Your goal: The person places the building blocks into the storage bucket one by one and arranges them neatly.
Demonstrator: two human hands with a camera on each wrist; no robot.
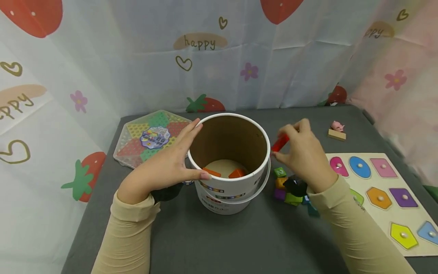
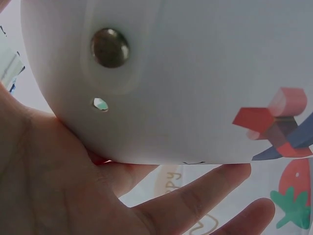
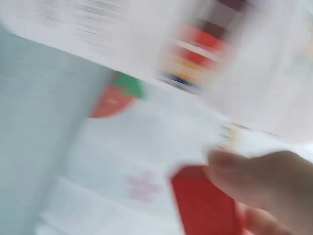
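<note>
A white bucket [image 1: 227,186] with a wire-like white handle [image 1: 261,189] stands upright in the middle of the table. Spread along its left side, my left hand [image 1: 171,163] rests on the rim, thumb at the near edge and fingers toward the far edge. In the left wrist view its straight fingers touch the outer wall. Orange blocks [image 1: 237,173] lie on the bucket's floor. Just right of the rim, my right hand [image 1: 306,156] pinches a red block [image 1: 280,143] between thumb and fingers. Several coloured blocks, among them a green block [image 1: 280,172] and a purple block [image 1: 279,194], lie below that hand.
A hexagonal board [image 1: 137,152] with coloured triangles lies behind my left arm. On the right is a wooden shape puzzle [image 1: 366,228] with knobbed pieces. Farther back, a pink pig figure [image 1: 337,126] sits on a small wooden block [image 1: 337,134]. A printed curtain [image 1: 143,83] hangs behind the table.
</note>
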